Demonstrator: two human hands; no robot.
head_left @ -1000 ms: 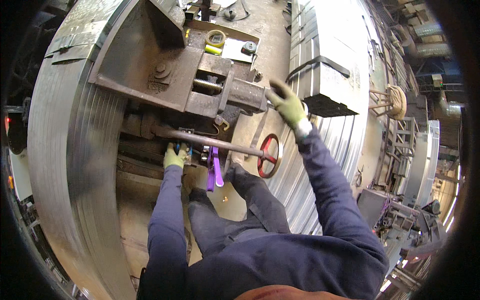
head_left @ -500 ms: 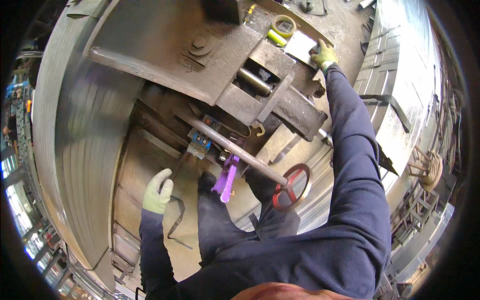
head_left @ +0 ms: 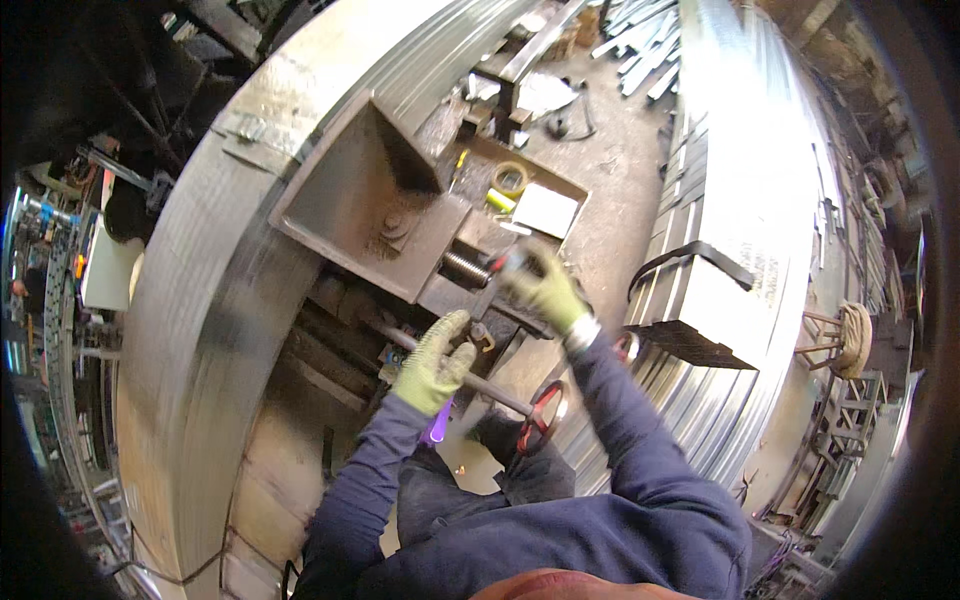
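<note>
At the centre of the frame, the gloved left hand (head_left: 432,365) shows before a metal rod (head_left: 492,389) with a red handwheel (head_left: 538,414), its grip half open, thumb apart. Just right, the right hand (head_left: 550,290) has its grip closed around a small dark-and-red object (head_left: 513,261), blurred. Beyond, upper centre, a tray (head_left: 547,173) bears a tape roll (head_left: 509,166), a yellow-green cylinder (head_left: 500,200) and a white sheet (head_left: 545,211).

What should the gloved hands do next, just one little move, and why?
Maybe bring the left hand toward the small dark object in the right hand. The left looks empty, thumb and fingers apart, and is nearby, while the right seems to grip the object, though blur hides what it is.
</note>
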